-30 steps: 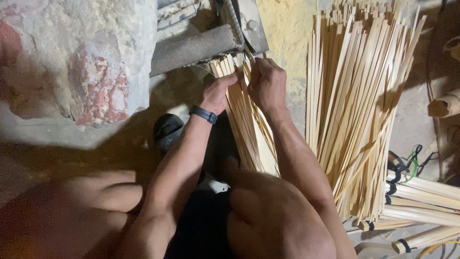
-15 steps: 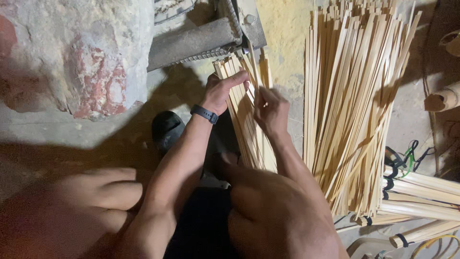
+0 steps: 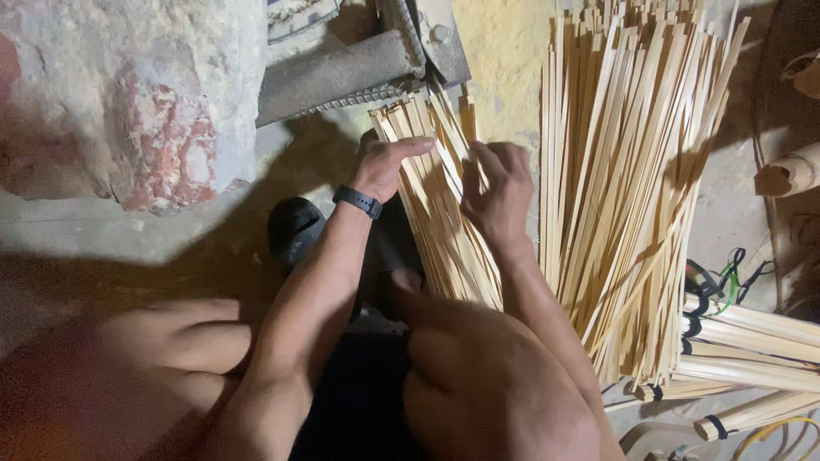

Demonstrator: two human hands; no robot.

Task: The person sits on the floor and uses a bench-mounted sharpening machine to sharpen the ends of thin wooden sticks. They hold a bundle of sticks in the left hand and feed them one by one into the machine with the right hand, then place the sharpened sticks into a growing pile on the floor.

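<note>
A small bundle of thin pale bamboo strips (image 3: 440, 213) lies in front of me, its far ends close to a grey metal machine part (image 3: 342, 72). My left hand (image 3: 384, 166), with a black wristband, rests flat on the left side of this bundle, fingers stretched out. On the bundle's right side, my right hand (image 3: 495, 192) pinches one or two of its strips between curled fingers. A much larger pile of the same strips (image 3: 632, 188) lies to the right, apart from both hands.
A rough stone block (image 3: 128, 102) with reddish patches fills the upper left. A black shoe (image 3: 295, 230) sits beneath my left forearm. Tied bundles of strips (image 3: 752, 341) and a cut bamboo tube (image 3: 790, 171) lie at the right. My bare knees fill the bottom.
Both hands have slid back along the small bundle, away from the machine. The right hand has moved from the strip ends to mid-bundle. The left fingers have spread flat.
</note>
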